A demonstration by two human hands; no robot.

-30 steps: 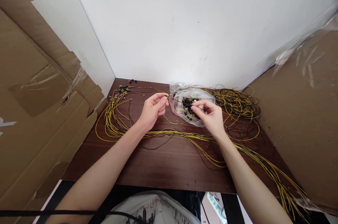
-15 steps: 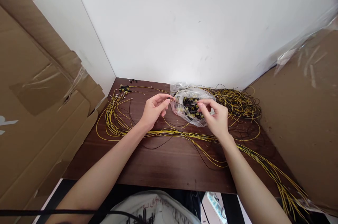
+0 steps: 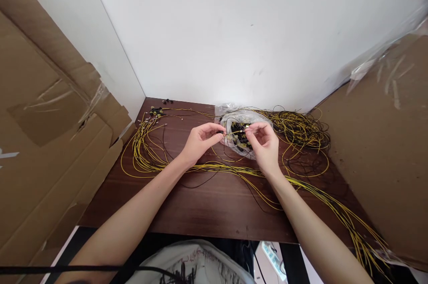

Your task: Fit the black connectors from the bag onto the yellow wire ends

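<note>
My left hand [image 3: 200,141] pinches the end of a thin yellow wire [image 3: 232,133] between thumb and fingers. My right hand [image 3: 264,143] pinches the same wire a little further right, where a small connector sits at my fingertips. Both hands hover just in front of a clear plastic bag [image 3: 239,134] filled with small black and yellow connectors. A long bundle of yellow and black wires [image 3: 214,169] runs across the dark wooden table [image 3: 207,212] below my wrists.
A tangled heap of yellow and black wires [image 3: 297,130] lies at the back right. Loops of wire [image 3: 143,150] and several loose connectors [image 3: 156,111] sit at the back left. Cardboard sheets [image 3: 50,132] flank the table on both sides, white wall behind.
My hands have drawn closer together in front of the bag. My right hand has come out of the bag mouth and now pinches the wire that my left hand holds.
</note>
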